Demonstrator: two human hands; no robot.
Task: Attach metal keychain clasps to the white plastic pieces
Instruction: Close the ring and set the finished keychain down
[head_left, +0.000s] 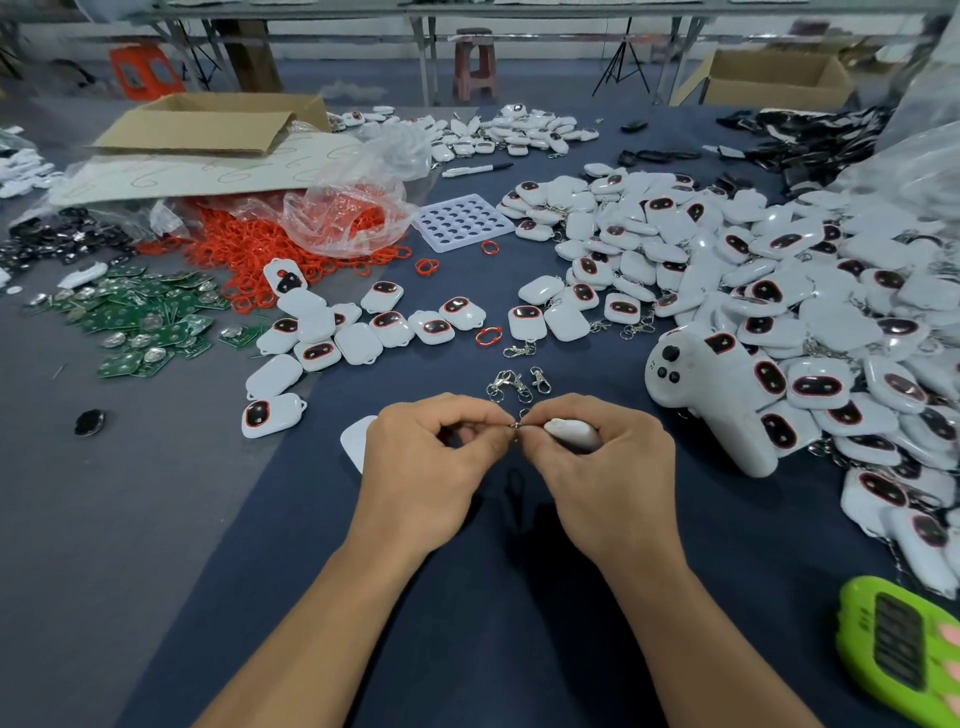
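Two bare hands meet at the centre of a dark blue table (519, 597). The left hand (426, 467) is curled, its thumb and forefinger pinching a small metal ring (515, 425). The right hand (608, 467) grips a white plastic piece (571, 434) in the palm while its fingertips pinch the same ring, so that both hands touch at that point. Whether the ring is already threaded through the piece cannot be told; the joint is too small to read.

Just beyond the fingertips lies a small cluster of loose metal clasps (514, 385) on the cloth. Another white piece (356, 441) lies flat, partly hidden behind the left hand.

To the right, a large heap of white pieces (779, 270) with dark oval faces spreads across the table, many with clasps showing at their edges. A white handheld controller (717, 400) rests against the near side of this heap. A smaller group of white pieces (363, 327) lies left of centre, well apart from the hands.

Farther left are green circuit boards (145, 322), a mound of red rings (249, 254) spilling from a clear plastic bag (348, 213), and a white tray with round holes (462, 221) just beside the bag. A flattened cardboard box (208, 127) sits behind the bag. A bright green device (904, 644) occupies the near right corner.
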